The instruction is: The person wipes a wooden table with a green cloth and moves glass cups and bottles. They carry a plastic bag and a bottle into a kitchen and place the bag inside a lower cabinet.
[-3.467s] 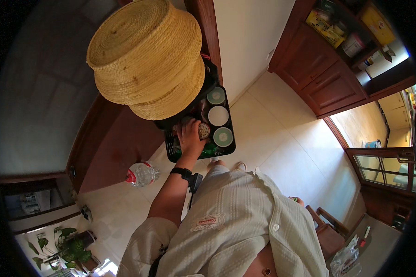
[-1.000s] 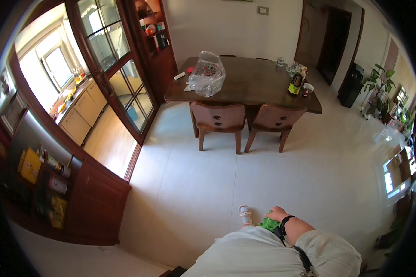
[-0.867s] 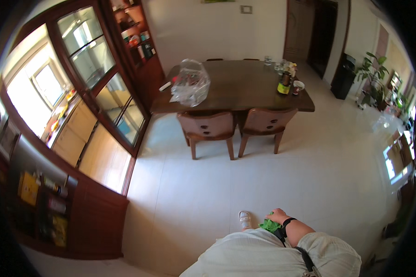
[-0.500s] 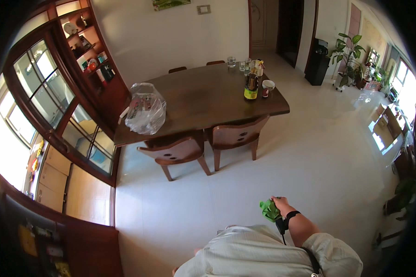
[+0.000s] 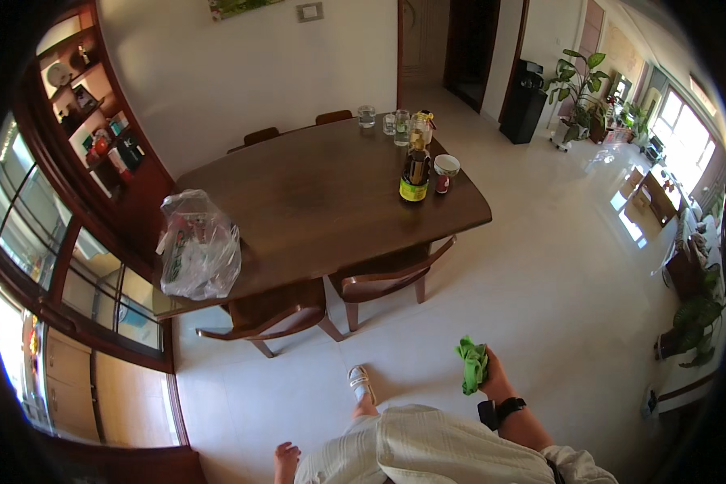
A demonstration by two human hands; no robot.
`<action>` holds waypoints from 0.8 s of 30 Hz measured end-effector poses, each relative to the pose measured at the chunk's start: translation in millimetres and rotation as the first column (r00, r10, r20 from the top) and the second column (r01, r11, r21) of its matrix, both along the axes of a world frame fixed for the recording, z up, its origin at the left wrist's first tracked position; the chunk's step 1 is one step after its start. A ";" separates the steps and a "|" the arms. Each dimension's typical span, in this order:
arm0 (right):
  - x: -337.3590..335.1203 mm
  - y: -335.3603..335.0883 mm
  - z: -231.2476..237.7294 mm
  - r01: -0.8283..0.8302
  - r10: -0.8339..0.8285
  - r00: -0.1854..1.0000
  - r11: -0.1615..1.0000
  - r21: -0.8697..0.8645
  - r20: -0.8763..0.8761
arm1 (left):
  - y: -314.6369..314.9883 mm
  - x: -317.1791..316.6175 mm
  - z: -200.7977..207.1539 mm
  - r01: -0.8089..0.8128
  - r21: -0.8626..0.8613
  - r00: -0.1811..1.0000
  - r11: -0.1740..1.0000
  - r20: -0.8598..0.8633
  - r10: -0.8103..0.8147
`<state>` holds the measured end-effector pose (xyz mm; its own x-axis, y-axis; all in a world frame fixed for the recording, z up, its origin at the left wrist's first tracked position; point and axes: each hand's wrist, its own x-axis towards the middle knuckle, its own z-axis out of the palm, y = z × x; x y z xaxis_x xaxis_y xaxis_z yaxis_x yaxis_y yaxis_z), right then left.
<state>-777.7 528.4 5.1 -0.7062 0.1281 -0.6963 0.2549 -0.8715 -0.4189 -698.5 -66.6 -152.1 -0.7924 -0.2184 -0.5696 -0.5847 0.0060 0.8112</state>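
My right hand (image 5: 496, 377) is closed around a bunched green cloth (image 5: 473, 365), held out over the floor to the right of my body. A black band circles that wrist, with a small black device beside it. At the lower edge, my left hand (image 5: 286, 460) hangs low with its fingers curled in, and I see nothing in it. Ahead stands a dark wooden dining table (image 5: 315, 194), apart from both hands. A clear plastic bag (image 5: 200, 250) with something inside sits on its near left corner. Toward its right end is a dark bottle with a yellow-green label (image 5: 415, 177).
Two wooden chairs (image 5: 391, 280) are tucked under the table's near side. Beside the bottle stand a white cup (image 5: 446, 167) and several glasses (image 5: 367, 117). A glass-paned wooden door (image 5: 97, 274) lies left; a black water dispenser (image 5: 524, 105) and potted plants (image 5: 694, 323) are right.
The table now appears nearer and lower in view. My right hand has lifted slightly with the green cloth. My left hand shows more fully, and one shoe has come into view.
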 end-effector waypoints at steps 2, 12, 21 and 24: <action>-38.1 -8.8 10.6 -0.076 0.072 0.990 0.997 -0.026 -0.122 | -24.3 -54.4 -8.5 -0.080 0.244 0.994 0.966 -0.057 0.097; -169.0 -26.4 61.9 0.099 -0.088 0.984 0.993 0.065 -0.154 | 134.8 -357.7 144.6 0.628 -0.385 0.605 0.677 -0.306 -0.735; -184.1 73.9 39.7 0.279 -0.273 0.949 0.960 0.015 -0.157 | 224.1 -385.4 143.5 0.690 -0.050 0.683 0.722 -0.286 -0.673; -208.1 121.4 34.8 0.279 -0.275 0.942 0.960 -0.009 -0.192 | 246.0 -390.6 125.8 0.653 -0.064 0.684 0.755 -0.379 -0.624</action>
